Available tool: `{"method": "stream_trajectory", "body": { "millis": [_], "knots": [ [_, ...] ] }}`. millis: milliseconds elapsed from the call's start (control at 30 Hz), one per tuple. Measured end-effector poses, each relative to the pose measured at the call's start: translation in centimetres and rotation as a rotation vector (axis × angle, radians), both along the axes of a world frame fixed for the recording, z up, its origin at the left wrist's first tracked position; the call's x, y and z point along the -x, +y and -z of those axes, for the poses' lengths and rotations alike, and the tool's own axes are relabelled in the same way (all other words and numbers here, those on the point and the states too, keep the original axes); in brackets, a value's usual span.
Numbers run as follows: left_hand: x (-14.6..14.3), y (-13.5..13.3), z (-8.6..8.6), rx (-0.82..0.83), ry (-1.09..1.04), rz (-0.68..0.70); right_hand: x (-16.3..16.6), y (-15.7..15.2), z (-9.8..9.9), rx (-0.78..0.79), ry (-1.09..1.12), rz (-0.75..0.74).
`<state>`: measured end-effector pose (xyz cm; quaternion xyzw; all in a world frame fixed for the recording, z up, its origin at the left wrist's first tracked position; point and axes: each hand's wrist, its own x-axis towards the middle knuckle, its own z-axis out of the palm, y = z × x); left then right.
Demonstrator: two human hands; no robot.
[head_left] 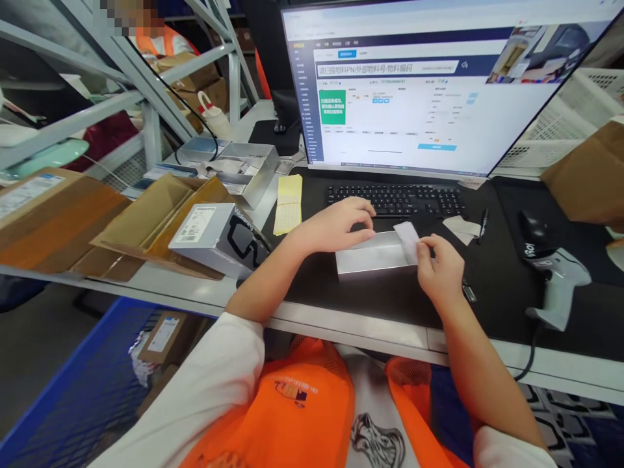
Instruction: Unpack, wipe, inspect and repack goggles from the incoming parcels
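A small, shallow white box (373,257) lies on the black desk mat in front of me. My left hand (344,224) is over its far left corner, palm down, thumb and bent fingers apart, the thumb at the box's edge. At the right end, my right hand (439,268) pinches a white paper-like piece (407,239) that stands up from the box. Whether this piece is a loose slip or a flap of the box, I cannot tell. Behind the hands is a black keyboard (394,200).
A monitor (400,97) stands at the back. Yellow label sheets (288,205), a grey-and-black box (219,237) and open cardboard (151,211) are on the left. To the right lie a scanner (558,286), a mouse (533,227), a pen (483,225) and a paper scrap (461,229).
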<state>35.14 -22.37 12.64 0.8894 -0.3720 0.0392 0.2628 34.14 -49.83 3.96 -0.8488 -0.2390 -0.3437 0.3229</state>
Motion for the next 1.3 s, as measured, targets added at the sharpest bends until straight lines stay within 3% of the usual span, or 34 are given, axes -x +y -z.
{"method": "stream_trajectory", "body": {
  "millis": [200, 367, 500, 700, 867, 967, 1100, 1200, 1300],
  "knots": [
    [3.9, 1.5, 2.5, -0.428, 0.289, -0.010, -0.6, -1.0, 0.2, -0.135, 0.113, 0.161],
    [5.6, 2.3, 3.6, -0.439, 0.222, -0.039, -0.8, -1.1, 0.3, -0.172, 0.131, 0.108],
    [4.8, 3.5, 4.3, -0.275, 0.190, -0.036, -0.8, -0.9, 0.0, -0.183, 0.132, 0.031],
    [3.0, 5.8, 5.4, 0.188, 0.231, -0.004, -0.3, -1.2, -0.4, -0.364, 0.332, 0.044],
    [2.5, 6.2, 5.9, 0.393, 0.344, -0.080, -0.2, -1.3, -0.3, -0.504, 0.474, -0.021],
    [2.3, 5.9, 6.0, 0.566, 0.373, -0.236, -0.1, -1.2, -0.3, -0.510, 0.469, -0.029],
    [1.4, 4.6, 5.1, 0.878, 0.242, -0.523, 0.0, -1.1, -0.7, -0.439, 0.458, -0.079],
    [0.4, 2.9, 3.5, 1.003, 0.192, -0.531, 0.1, -0.9, -0.8, -0.388, 0.457, -0.136],
    [-0.4, 0.5, 1.9, 1.009, 0.270, -0.484, 0.3, -0.5, -0.5, -0.398, 0.496, -0.147]
  ]
}}
